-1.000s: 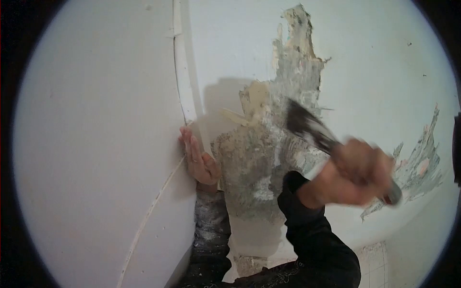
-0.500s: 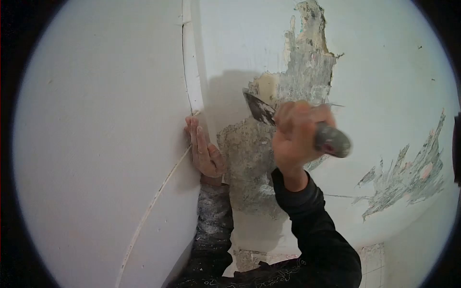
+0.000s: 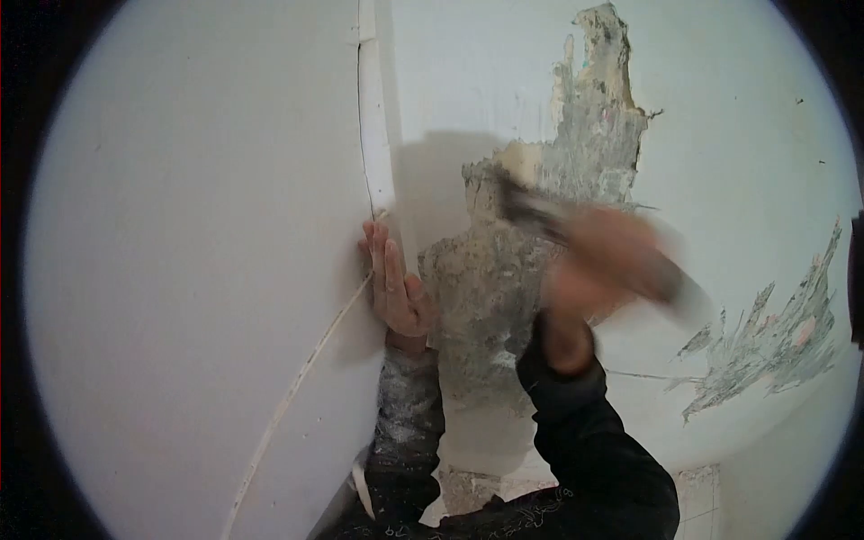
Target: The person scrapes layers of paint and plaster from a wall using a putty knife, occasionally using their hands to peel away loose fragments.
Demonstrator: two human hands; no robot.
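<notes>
- The right hand [image 3: 603,261] is wrapped around the handle of a dark, flat-bladed metal scraper [image 3: 535,216]; blur hides the single fingers, but they look curled closed on it.
- The scraper is over the rough grey patch [image 3: 490,306] of bared surface on the pale painted wall [image 3: 720,180], near the patch's upper left edge. Whether the blade touches cannot be told.
- Half a second ago the blade's tip lay farther left, at that edge; a second ago the blade was farther right, over the patch's middle.
- The left hand [image 3: 393,292] has stayed in place, flat by the wall's left edge, where white vertical trim [image 3: 375,135] meets a smooth off-white panel [image 3: 198,252]. Its fingers are straight, pointing up, pressed nearly together, holding nothing.
- The curled pale flake seen a second ago at the patch's upper left edge no longer shows there.
- A thin cream sliver [image 3: 363,489] now shows beside the dusty black left sleeve [image 3: 405,423], absent in both earlier frames; whether it touches the cloth cannot be told.
</notes>
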